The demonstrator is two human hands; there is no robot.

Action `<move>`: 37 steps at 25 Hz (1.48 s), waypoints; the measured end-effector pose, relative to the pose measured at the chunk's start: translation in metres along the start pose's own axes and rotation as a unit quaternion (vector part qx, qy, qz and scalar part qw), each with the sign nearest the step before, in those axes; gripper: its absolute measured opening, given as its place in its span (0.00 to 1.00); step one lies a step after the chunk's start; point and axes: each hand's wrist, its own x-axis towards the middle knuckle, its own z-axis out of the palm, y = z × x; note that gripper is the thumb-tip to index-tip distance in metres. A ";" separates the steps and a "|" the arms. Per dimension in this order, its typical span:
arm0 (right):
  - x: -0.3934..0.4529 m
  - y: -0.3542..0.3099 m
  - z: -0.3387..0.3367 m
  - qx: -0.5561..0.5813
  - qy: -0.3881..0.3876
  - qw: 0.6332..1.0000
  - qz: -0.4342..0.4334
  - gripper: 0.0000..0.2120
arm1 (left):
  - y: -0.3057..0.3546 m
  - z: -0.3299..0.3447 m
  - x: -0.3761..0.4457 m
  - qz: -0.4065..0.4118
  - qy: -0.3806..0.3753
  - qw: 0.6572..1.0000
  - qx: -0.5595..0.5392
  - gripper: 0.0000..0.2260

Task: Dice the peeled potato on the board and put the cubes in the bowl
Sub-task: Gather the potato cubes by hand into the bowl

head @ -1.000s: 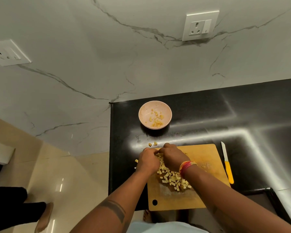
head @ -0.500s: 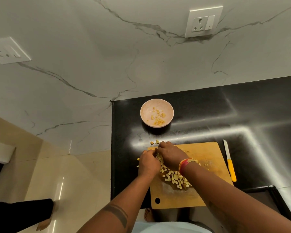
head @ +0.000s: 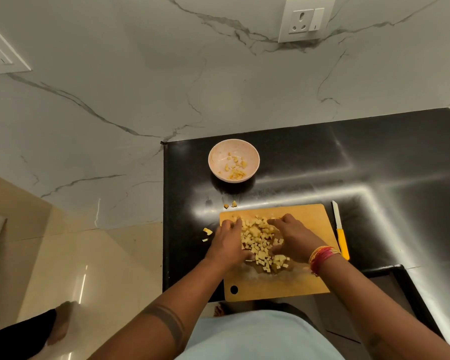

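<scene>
A: Where's the potato?
B: All diced. Pile of potato cubes [head: 261, 242] on the wooden cutting board [head: 296, 284], between both hands. A few cubes [head: 235, 166] lie in the pink bowl [head: 220, 157], which sits on the black bench [head: 374, 165] beyond the board, apart from it.
A: Hands?
B: Left hand [head: 229, 242] cupped vs the pile's left side, fingers loosely curved, touching cubes. Right hand [head: 294, 239] cupped on the right side, fingers spread, tips on the pile. Neither pinches anything.
A: Anything around?
B: Yellow-handled knife [head: 340, 231] w/ white blade on the bench just right of the board. Stray bits [head: 230, 204] on the bench between board & bowl, two more [head: 207, 233] off the board's left edge. Thread bangles [head: 322, 257] on the right wrist.
A: Writing?
B: None readable. Wall socket [head: 305, 19] on the marble wall, no legible marks.
</scene>
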 end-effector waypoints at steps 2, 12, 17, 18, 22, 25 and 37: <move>-0.006 0.004 0.007 -0.076 -0.047 0.996 0.019 0.56 | 0.008 0.005 0.003 0.002 -0.011 0.999 0.047 0.52; 0.030 -0.016 0.011 -0.071 -0.055 0.994 -0.060 0.58 | 0.033 0.013 0.005 -0.005 -0.002 1.000 0.014 0.41; 0.035 -0.013 0.007 0.037 -0.037 0.995 -0.083 0.39 | 0.037 0.019 0.006 -0.019 0.030 0.998 -0.054 0.29; 0.035 -0.013 0.006 0.051 -0.030 0.994 -0.086 0.36 | 0.039 0.019 0.005 -0.022 0.035 0.998 -0.057 0.27; 0.036 -0.013 0.002 0.092 -0.018 0.993 -0.074 0.28 | 0.041 0.017 0.007 -0.035 0.052 0.995 -0.077 0.22; 0.036 -0.023 -0.001 0.128 -0.006 0.990 -0.058 0.23 | 0.042 0.010 0.008 -0.060 0.066 0.991 -0.098 0.19; 0.045 -0.009 -0.012 0.305 -0.025 0.952 -0.009 0.24 | 0.047 -0.015 0.013 -0.089 0.094 0.965 -0.228 0.17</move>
